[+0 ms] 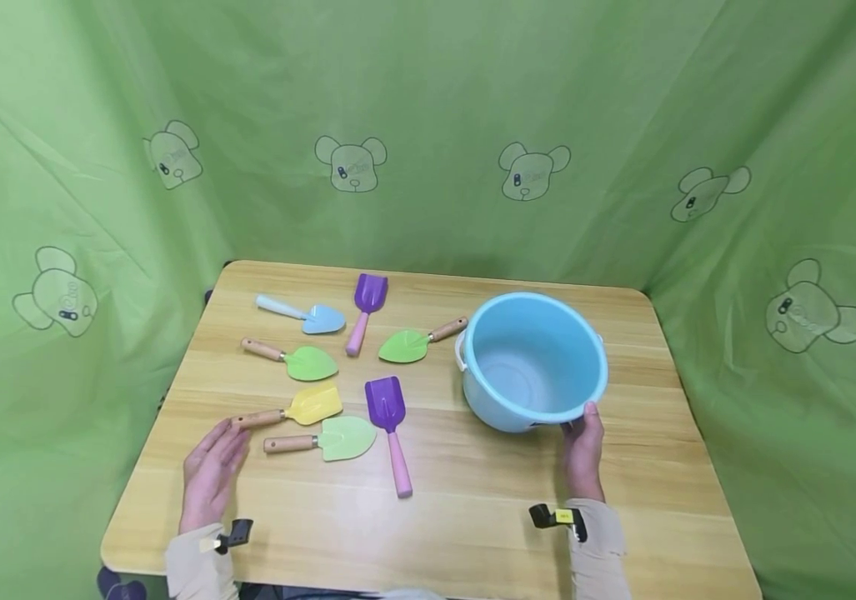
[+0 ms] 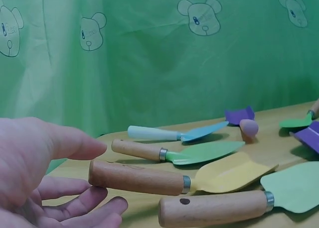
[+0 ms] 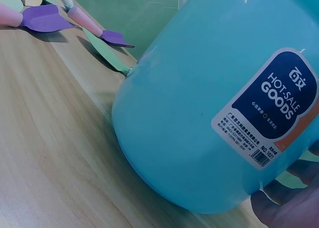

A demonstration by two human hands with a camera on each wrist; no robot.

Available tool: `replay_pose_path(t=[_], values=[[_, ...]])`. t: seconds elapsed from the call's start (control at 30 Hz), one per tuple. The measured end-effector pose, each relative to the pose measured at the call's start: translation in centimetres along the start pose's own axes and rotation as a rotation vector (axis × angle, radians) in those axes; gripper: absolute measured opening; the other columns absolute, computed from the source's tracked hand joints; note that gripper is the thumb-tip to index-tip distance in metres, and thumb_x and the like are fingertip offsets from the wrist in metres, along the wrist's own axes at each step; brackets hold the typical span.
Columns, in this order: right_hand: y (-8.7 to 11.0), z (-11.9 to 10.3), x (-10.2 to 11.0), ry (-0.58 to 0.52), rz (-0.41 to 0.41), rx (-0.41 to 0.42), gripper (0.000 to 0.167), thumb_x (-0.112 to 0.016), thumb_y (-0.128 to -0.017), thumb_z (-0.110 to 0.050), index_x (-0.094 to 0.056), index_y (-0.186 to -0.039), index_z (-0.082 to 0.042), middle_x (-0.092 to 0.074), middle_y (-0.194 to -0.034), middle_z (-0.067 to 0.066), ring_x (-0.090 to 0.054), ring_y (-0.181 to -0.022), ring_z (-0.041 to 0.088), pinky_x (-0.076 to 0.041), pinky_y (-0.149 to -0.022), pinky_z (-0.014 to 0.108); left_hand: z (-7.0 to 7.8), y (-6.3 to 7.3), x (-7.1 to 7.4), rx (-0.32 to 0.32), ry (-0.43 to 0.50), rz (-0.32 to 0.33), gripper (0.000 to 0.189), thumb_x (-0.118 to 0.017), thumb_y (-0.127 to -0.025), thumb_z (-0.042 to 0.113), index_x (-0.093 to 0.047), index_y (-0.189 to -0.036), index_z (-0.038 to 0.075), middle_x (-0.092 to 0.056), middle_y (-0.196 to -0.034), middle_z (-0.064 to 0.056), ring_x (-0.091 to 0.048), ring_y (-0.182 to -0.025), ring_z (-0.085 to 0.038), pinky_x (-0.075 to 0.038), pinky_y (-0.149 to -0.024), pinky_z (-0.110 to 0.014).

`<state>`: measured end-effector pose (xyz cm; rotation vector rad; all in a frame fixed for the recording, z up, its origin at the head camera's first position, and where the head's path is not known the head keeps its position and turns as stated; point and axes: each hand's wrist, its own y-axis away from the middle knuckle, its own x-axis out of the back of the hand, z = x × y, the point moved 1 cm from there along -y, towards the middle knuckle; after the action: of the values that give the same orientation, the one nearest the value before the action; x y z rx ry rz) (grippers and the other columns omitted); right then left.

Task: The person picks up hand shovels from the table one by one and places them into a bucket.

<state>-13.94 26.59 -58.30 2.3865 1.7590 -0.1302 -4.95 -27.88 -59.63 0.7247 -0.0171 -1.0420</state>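
Observation:
A yellow trowel point(image 1: 315, 403) with a wooden handle lies on the table, pointing right. Close around its handle end is my left hand point(image 1: 212, 473), thumb above and fingers below; in the left wrist view the thumb looks apart from the wood. Just nearer lies a pale green trowel point(image 1: 347, 438), and beyond it a green trowel point(image 1: 311, 363). My right hand point(image 1: 583, 450) holds the light blue bucket point(image 1: 521, 421) at its near right side, thumb at the rim and other fingers against the outer wall. A label point(image 3: 271, 108) shows on that wall.
Farther back lie a light blue trowel point(image 1: 322, 318) and a purple shovel point(image 1: 371, 292) with a pink handle. A second purple shovel point(image 1: 386, 402) and another green trowel point(image 1: 403, 347) lie mid-table. Green curtains point(image 1: 428, 225) surround the wooden table point(image 1: 473, 525).

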Motion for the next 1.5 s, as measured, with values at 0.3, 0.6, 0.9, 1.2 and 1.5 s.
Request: replay_pose_path(t=[0.3, 0.6, 0.9, 1.2, 1.5], values=[[0.2, 0.0, 0.1, 0.023, -0.003, -0.03, 0.067, -0.022, -0.108, -0.052, -0.033, -0.161, -0.011, -0.04, -0.161, 0.011, -0.035, -0.15, 0.027, -0.021, -0.131, 0.053, 0.1, 0.7, 0.1, 0.06, 0.152, -0.013, 0.068, -0.06, -0.105, 0.017, -0.023, -0.162, 0.015, -0.071, -0.113, 0.015, -0.066, -0.119, -0.002, -0.045, -0.118, -0.02], [0.1, -0.1, 0.2, 0.023, -0.004, -0.009, 0.067, -0.021, -0.109, -0.05, -0.034, -0.159, -0.007, -0.048, -0.154, 0.006, -0.043, -0.143, 0.019, -0.022, -0.13, 0.055, -0.1, 0.8, -0.2, 0.076, 0.137, -0.062, 0.065, -0.058, -0.107, 0.024, -0.023, -0.161, 0.021, -0.069, -0.119, 0.02, -0.061, -0.125, -0.001, -0.046, -0.116, -0.017], [0.1, -0.1, 0.3, 0.042, -0.029, -0.029, 0.068, -0.019, -0.108, -0.054, -0.031, -0.162, -0.014, -0.035, -0.164, 0.014, -0.029, -0.155, 0.03, -0.015, -0.133, 0.055, 0.0, 1.2, -0.6, 0.072, 0.173, -0.119, 0.071, -0.055, -0.108, 0.022, -0.013, -0.164, 0.022, -0.071, -0.118, 0.014, -0.063, -0.123, -0.003, -0.048, -0.114, -0.017], [0.1, 0.0, 0.4, 0.036, -0.015, -0.012, 0.068, -0.02, -0.108, -0.052, -0.032, -0.161, -0.012, -0.036, -0.163, 0.015, -0.032, -0.153, 0.029, -0.017, -0.132, 0.058, 0.3, 1.7, -1.0, 0.083, 0.15, -0.131, 0.076, -0.054, -0.108, 0.025, -0.005, -0.166, 0.023, -0.071, -0.117, 0.015, -0.062, -0.125, -0.003, -0.045, -0.118, -0.018], [0.0, 0.0, 0.4, 0.051, -0.034, -0.002, 0.067, -0.02, -0.108, -0.053, -0.033, -0.161, -0.015, -0.035, -0.165, 0.015, -0.031, -0.154, 0.03, -0.016, -0.132, 0.059, 0.3, 2.1, -1.5, 0.04, 0.112, -0.155, 0.08, -0.052, -0.109, 0.025, 0.004, -0.166, 0.02, -0.067, -0.12, 0.015, -0.064, -0.122, -0.005, -0.046, -0.118, -0.021]])
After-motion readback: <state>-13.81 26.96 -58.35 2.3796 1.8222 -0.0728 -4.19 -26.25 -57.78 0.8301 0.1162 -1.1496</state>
